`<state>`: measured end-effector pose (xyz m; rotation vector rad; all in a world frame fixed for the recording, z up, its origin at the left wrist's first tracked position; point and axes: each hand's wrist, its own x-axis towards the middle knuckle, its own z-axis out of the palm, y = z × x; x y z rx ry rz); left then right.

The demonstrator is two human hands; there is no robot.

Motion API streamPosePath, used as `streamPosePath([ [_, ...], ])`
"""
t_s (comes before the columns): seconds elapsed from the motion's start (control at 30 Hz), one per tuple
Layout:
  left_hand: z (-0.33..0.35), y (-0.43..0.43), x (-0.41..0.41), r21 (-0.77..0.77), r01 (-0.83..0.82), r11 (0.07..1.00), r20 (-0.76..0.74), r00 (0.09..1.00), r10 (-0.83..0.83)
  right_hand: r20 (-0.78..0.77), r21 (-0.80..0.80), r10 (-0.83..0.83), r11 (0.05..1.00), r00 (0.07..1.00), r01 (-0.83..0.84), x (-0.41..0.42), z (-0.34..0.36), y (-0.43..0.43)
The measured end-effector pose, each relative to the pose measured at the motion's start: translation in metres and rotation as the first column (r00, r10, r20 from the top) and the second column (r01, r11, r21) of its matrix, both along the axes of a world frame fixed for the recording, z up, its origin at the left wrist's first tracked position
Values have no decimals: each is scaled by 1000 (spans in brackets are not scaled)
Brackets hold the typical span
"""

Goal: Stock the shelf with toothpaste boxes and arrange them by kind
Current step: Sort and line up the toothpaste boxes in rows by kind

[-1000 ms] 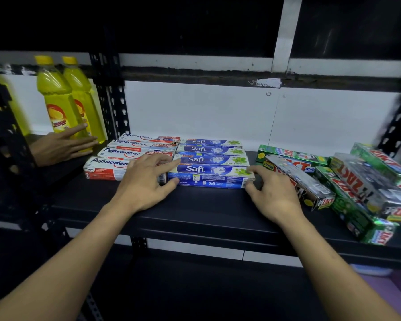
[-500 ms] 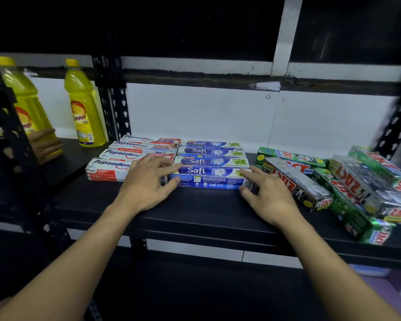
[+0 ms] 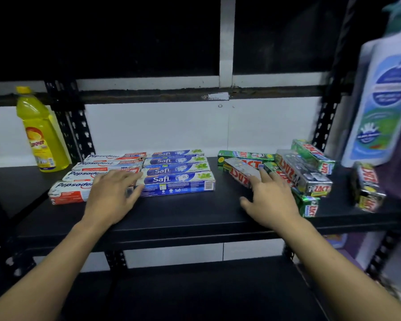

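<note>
While the shelf (image 3: 195, 212) bears toothpaste boxes (image 3: 178, 180), left hand (image 3: 112, 195) and right hand (image 3: 272, 200) are spread

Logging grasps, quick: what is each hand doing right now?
Left hand: open, fingers flat on the front Pepsodent box.
Right hand: open, straight fingers reaching onto a Zact box, holding nothing.
</note>
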<state>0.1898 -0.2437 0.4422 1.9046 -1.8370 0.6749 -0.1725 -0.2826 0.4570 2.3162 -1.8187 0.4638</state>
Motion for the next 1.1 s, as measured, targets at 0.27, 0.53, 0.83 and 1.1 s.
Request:
streamPosePath([
  [0.27,9,-2,-87,-101,279,955,-39,958,-284,132,-76,182,982,974,-174,-20,5,27],
  [0.53,26,-39,-219,64,513,856,-384,804,-453,381,-383,20,913,924,138,-75,19,33],
  [0.83,5,-66,-270,133,409,903,-726,660,-192,462,-102,-28,991,887,85,-106,5,23],
  [1.1,2,-69,-262,77,473,878,-806,548,-225,598,-252,83,963,797,90,-132,28,26],
])
